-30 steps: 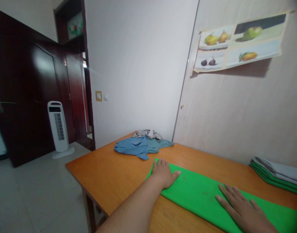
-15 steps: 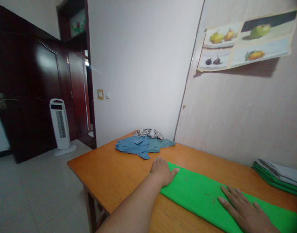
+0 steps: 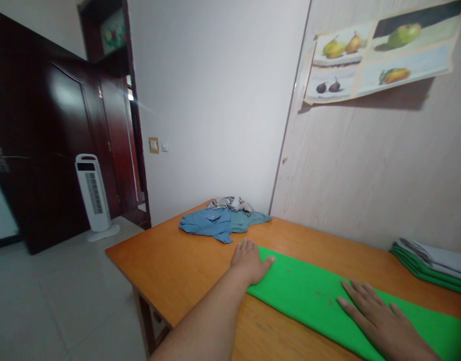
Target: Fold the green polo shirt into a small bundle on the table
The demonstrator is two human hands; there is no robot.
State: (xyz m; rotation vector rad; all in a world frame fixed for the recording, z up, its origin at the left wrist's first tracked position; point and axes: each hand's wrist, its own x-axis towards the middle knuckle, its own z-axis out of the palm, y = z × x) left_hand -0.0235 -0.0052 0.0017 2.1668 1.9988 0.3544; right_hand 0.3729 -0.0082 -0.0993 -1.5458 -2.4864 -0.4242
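A bright green cloth (image 3: 301,288), folded into a long strip, lies flat on the orange wooden table (image 3: 151,255) and runs out of view at the right. My left hand (image 3: 250,263) rests on its far left end, fingers stretched out and thumb apart. Farther right, my right hand (image 3: 376,313) lies palm down on the same cloth with its fingers spread. Neither hand grips the fabric. A few faint brownish marks show on the cloth between the hands.
Crumpled blue clothes (image 3: 207,223) and a striped garment (image 3: 230,203) lie at the table's far corner. Folded green and grey cloths (image 3: 433,265) are stacked by the wall at right. A white tower fan (image 3: 95,195) stands on the floor near a dark door (image 3: 38,125).
The view has shifted slightly. Both hands stay flat on the green cloth, in nearly the same places, and the cloth looks unchanged.
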